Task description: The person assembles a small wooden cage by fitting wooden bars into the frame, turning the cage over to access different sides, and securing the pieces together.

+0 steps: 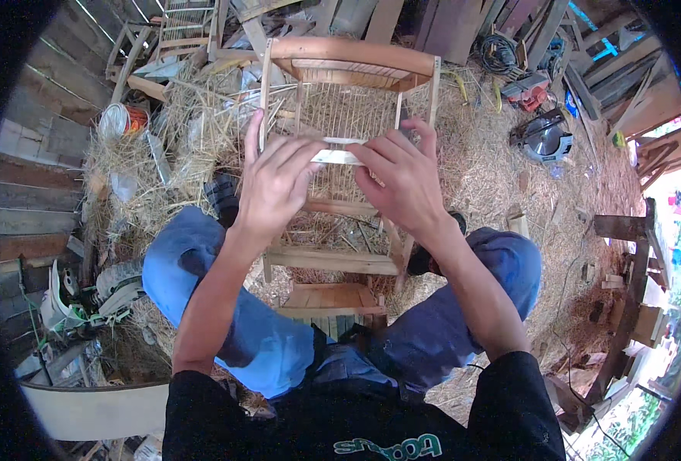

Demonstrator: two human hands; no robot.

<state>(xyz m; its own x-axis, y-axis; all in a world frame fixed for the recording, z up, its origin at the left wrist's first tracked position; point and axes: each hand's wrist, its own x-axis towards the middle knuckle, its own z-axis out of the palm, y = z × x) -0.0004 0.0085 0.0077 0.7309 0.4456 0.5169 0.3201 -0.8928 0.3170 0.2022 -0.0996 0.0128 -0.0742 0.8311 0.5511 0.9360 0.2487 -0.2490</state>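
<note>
Before me stands a wooden chair frame (340,265), with many thin pale strands (340,107) strung lengthwise between its rails. A broad curved top rail (348,52) closes its far end. Over the strands, both my hands grip a pale flat strip (336,157) that runs crosswise between them. My left hand (273,183) has its fingers closed round the strip's left part, with one finger raised beside the chair's left post. At the strip's right part, my right hand (403,175) pinches it between thumb and fingers. The strip's ends are hidden by my fingers.
Straw and shavings (502,192) cover the floor. Right of the chair lie a dark circular saw (541,138), a red power tool (526,91) and a black cable coil (497,55). A white cord coil (114,121) sits at left. Between my legs is a small wooden seat (329,298).
</note>
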